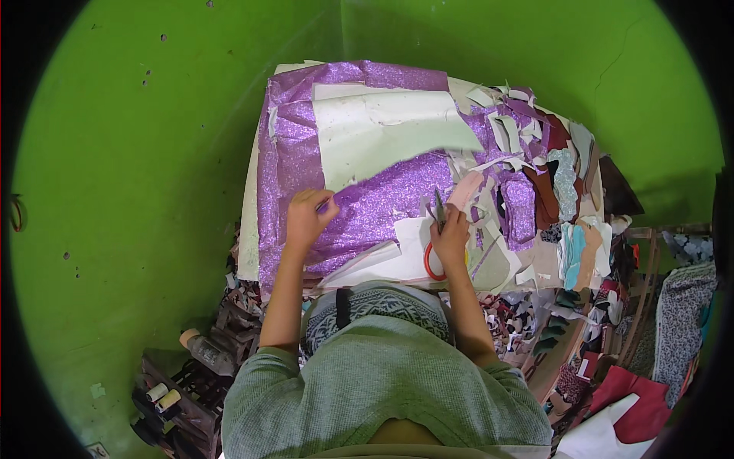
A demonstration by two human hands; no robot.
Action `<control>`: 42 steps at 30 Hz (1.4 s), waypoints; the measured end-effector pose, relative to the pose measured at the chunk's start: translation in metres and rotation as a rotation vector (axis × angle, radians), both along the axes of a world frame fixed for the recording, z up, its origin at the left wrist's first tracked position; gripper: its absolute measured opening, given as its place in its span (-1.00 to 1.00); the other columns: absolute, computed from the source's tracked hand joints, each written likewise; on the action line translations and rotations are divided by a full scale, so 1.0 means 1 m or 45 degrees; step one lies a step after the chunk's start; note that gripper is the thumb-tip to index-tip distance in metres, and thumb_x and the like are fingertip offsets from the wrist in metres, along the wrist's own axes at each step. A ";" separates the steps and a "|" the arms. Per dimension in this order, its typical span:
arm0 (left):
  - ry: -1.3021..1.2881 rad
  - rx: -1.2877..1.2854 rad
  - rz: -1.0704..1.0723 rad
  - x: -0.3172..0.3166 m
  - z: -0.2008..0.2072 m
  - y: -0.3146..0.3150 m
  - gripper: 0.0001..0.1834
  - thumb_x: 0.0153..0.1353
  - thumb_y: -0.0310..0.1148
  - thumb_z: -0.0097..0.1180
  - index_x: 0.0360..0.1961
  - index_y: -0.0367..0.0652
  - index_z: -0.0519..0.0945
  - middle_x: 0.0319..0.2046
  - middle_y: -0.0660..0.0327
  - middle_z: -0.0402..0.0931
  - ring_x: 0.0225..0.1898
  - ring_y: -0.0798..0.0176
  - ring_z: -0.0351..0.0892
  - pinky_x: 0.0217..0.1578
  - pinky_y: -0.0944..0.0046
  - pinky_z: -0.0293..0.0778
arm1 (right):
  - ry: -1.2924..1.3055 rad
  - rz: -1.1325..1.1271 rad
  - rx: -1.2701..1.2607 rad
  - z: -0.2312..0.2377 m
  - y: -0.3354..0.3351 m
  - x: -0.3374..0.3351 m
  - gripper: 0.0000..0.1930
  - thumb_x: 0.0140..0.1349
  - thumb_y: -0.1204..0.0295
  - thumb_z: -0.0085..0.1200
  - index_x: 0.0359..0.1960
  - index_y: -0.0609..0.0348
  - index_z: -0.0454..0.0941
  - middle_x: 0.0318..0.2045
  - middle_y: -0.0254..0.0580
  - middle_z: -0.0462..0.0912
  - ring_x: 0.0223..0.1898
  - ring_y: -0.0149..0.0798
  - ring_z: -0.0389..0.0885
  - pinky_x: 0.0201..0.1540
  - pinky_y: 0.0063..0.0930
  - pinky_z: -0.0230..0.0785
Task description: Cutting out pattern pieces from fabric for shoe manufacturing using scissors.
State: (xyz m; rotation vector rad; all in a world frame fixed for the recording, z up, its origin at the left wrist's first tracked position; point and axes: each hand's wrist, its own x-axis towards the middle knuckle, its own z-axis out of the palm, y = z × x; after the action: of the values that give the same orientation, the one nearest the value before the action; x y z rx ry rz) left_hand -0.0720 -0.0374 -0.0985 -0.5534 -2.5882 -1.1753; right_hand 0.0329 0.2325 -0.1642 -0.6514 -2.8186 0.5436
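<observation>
A large purple glitter sheet (382, 183) lies over the table, with a pale white sheet (390, 126) across its upper part. My left hand (307, 219) is over the purple sheet, near the lower left corner of the white one. Its thumb and fingers are pinched on a small purple piece (324, 205); whether this is loose or part of the sheet I cannot tell. On the right, my right hand (453, 236) grips a pair of scissors with orange handles (432, 264), blades pointing away from me. Beneath the scissors lies white paper (413, 232).
Purple and white offcuts (512, 130) heap at the table's far right, beside a cut purple glitter piece (521, 210) and stacked turquoise pieces (572, 256). Scraps (512, 317) cover the floor. Thread spools (164, 396) and a bottle (206, 350) stand lower left. A green wall (153, 153) rises behind.
</observation>
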 end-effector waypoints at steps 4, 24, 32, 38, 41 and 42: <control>0.051 -0.080 -0.186 0.012 0.015 -0.021 -0.91 -0.20 -0.47 0.15 -0.56 -0.20 0.57 -0.57 0.17 0.53 -0.46 0.13 0.51 -0.33 0.20 0.37 | 0.352 -0.085 -0.848 -0.001 0.017 -0.020 -0.51 0.04 0.34 0.01 0.02 0.22 0.21 -0.20 -0.05 0.35 -0.16 -0.11 0.37 -0.14 -0.23 0.26; -0.546 0.108 -0.427 0.027 0.001 0.015 -0.59 -0.07 -0.27 0.19 -0.16 -0.19 0.48 -0.22 0.07 0.48 -0.12 0.10 0.43 -0.09 0.20 0.33 | 0.497 0.350 -0.444 0.058 -0.031 -0.039 -0.87 0.14 0.51 -0.03 -0.39 0.36 0.50 -0.58 0.02 0.51 -0.65 -0.21 0.45 -0.57 -0.46 0.25; -0.354 0.181 -0.521 0.020 0.002 0.057 -0.21 -0.13 -0.28 0.28 0.13 -0.21 0.19 -0.01 -0.05 0.32 0.02 0.01 0.34 -0.01 0.16 0.31 | 0.424 0.477 -0.890 0.082 -0.073 -0.045 -0.86 0.15 0.51 -0.05 -0.45 0.37 0.47 -0.55 0.08 0.55 -0.56 -0.13 0.59 -0.54 -0.41 0.36; -0.136 0.269 -0.205 0.012 -0.010 0.072 -0.42 0.01 -0.41 0.12 0.09 -0.26 0.24 -0.09 -0.12 0.37 -0.08 -0.04 0.43 -0.11 0.14 0.38 | 0.308 0.467 -1.055 0.098 -0.076 -0.061 -0.85 0.18 0.50 -0.06 -0.35 0.38 0.48 -0.48 0.05 0.59 -0.44 -0.22 0.64 -0.47 -0.48 0.42; -0.320 0.378 0.050 0.003 0.000 0.072 -0.78 0.17 -0.40 -0.06 -0.22 -0.30 0.49 -0.62 -0.05 0.45 -0.54 0.14 0.51 -0.46 0.24 0.37 | 0.624 0.493 -1.305 0.099 -0.081 -0.067 -0.71 0.17 0.52 -0.08 -0.05 0.30 0.40 -0.33 0.01 0.60 -0.30 -0.28 0.62 -0.33 -0.51 0.44; -0.318 0.378 0.048 -0.004 -0.003 0.071 -0.78 0.17 -0.40 -0.06 -0.22 -0.30 0.49 -0.62 -0.05 0.45 -0.54 0.14 0.51 -0.46 0.24 0.37 | 0.627 0.493 -1.304 0.100 -0.078 -0.067 -0.71 0.17 0.52 -0.08 -0.05 0.30 0.40 -0.33 0.01 0.60 -0.30 -0.28 0.62 -0.33 -0.51 0.44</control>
State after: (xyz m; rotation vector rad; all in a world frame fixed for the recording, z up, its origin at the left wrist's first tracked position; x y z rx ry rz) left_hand -0.0759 0.0336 -0.1013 -0.3097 -2.5330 -1.6706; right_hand -0.0343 0.1549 -0.0641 -0.0375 -2.0396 1.9395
